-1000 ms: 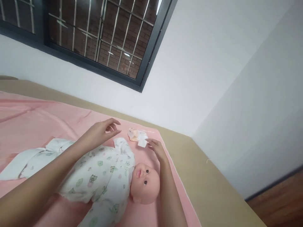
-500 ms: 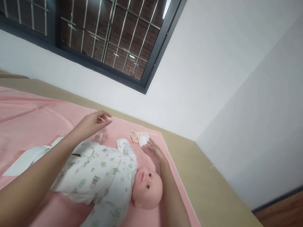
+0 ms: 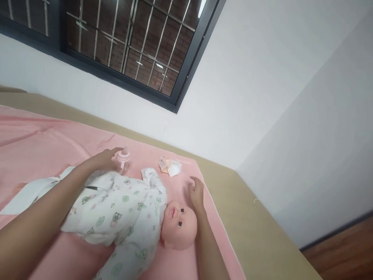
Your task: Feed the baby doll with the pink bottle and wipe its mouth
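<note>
A baby bottle point(image 3: 124, 157) with a clear teat and a pink collar stands by the doll's side, teat up. My left hand point(image 3: 108, 159) is closed around its near left side; some of the fingers are hidden. The baby doll point(image 3: 179, 227) lies on its back in a white printed outfit point(image 3: 122, 210), its head toward the right. Just beyond that head, my right hand point(image 3: 197, 191) hovers by the pink sheet, fingers loosely curved and apart, holding nothing. A small crumpled white and peach cloth-like piece point(image 3: 174, 168) lies to its upper left.
A pink sheet point(image 3: 87, 140) covers much of the tan padded surface point(image 3: 244, 217). White walls point(image 3: 233, 97) rise behind it, with a dark-framed barred window point(image 3: 175, 99). White strips point(image 3: 32, 192) lie at the doll's lower end.
My left hand has come down from above the bottle and closed on it. My right hand has drawn back from the crumpled white piece toward the doll's head. The view has shifted slightly.
</note>
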`<state>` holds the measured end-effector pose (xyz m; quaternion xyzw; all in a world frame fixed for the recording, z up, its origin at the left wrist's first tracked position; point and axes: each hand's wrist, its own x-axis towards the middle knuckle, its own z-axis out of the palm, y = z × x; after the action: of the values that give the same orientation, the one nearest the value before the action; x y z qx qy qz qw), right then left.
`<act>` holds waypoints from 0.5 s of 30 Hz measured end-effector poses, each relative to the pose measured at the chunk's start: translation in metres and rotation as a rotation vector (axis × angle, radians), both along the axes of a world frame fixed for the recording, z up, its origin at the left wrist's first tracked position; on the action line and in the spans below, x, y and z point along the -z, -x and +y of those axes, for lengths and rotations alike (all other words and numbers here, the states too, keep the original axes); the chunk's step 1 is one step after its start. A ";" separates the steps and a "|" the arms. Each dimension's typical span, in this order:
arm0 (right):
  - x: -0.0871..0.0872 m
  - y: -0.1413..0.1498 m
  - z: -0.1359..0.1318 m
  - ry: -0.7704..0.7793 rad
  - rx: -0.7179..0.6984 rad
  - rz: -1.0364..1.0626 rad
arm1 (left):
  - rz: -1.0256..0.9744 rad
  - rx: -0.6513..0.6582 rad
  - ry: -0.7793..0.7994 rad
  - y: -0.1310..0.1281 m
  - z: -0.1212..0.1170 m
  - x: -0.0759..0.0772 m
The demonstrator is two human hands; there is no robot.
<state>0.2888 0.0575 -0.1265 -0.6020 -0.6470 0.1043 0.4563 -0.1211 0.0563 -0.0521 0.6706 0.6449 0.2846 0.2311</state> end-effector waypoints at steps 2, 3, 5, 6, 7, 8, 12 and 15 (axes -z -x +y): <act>0.011 -0.004 0.000 0.083 -0.005 -0.040 | -0.013 0.051 0.034 0.000 0.001 0.004; 0.016 -0.005 0.000 0.110 -0.016 -0.049 | -0.021 0.069 0.044 0.000 0.001 0.006; 0.024 -0.007 0.002 0.115 -0.020 -0.045 | -0.038 0.093 0.040 0.001 0.003 0.009; 0.028 -0.008 0.003 0.108 -0.008 -0.030 | -0.048 0.103 0.035 0.002 0.005 0.010; 0.031 -0.009 0.004 0.102 0.009 -0.004 | -0.059 0.110 0.029 0.003 0.006 0.011; 0.034 -0.010 0.005 0.098 0.025 0.026 | -0.068 0.113 0.024 0.004 0.007 0.012; 0.038 -0.011 0.006 0.118 0.044 0.112 | -0.098 0.098 -0.002 0.006 0.011 0.016; 0.035 -0.009 0.004 0.131 0.052 0.131 | -0.123 0.089 -0.030 0.004 0.012 0.020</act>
<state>0.2980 0.0612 -0.1614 -0.6389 -0.5918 0.1737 0.4599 -0.1255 0.0685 -0.0721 0.6833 0.5946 0.3245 0.2725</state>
